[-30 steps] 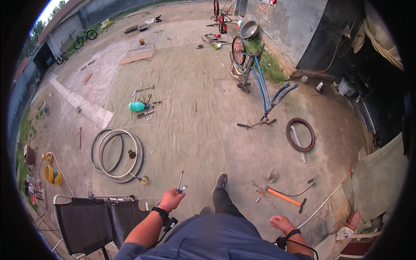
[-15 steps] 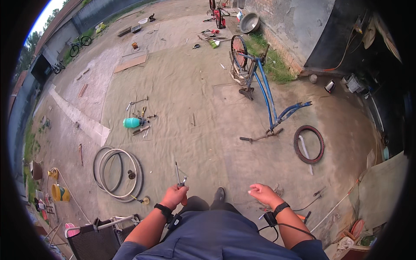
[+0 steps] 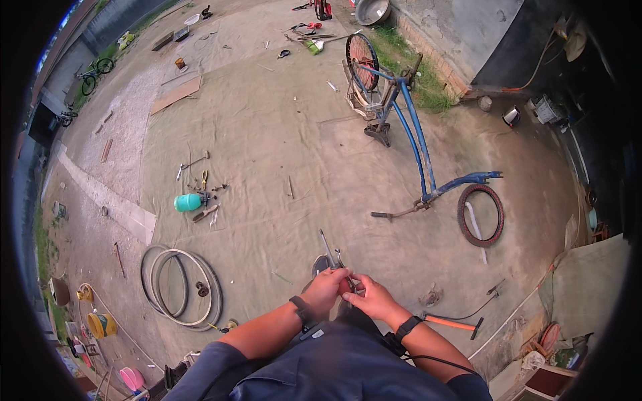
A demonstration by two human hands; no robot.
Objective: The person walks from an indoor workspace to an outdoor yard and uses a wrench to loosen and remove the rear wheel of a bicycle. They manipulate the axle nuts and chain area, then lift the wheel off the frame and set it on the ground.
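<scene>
My left hand [image 3: 324, 287], in front of my body, is closed around a screwdriver [image 3: 326, 243] whose shaft points away from me. A short metal tool with a forked end, like a wrench [image 3: 338, 256], sticks out of the same grip. My right hand [image 3: 376, 299] has come up against the left, its thumb and fingers closed at the screwdriver's red handle. Parts of the fingers and handle are hidden. Ahead to the right lies a blue bicycle frame [image 3: 416, 137] with its rear wheel [image 3: 362, 61] attached. A loose tire [image 3: 460, 217] is beside the handlebar end.
On the left lie bicycle tires [image 3: 217, 294] with a small hub part. Past them are a turquoise bottle [image 3: 187, 202] and several hand tools. An orange-handled pump [image 3: 451, 323] with a hose lies at right. A yellow bucket [image 3: 102, 325] stands far left; a wall [image 3: 455, 40] rises at the back right.
My left hand has moved right with the screwdriver and the forked tool. My right hand has moved left, from open and apart to closed at the handle. The view has shifted slightly.
</scene>
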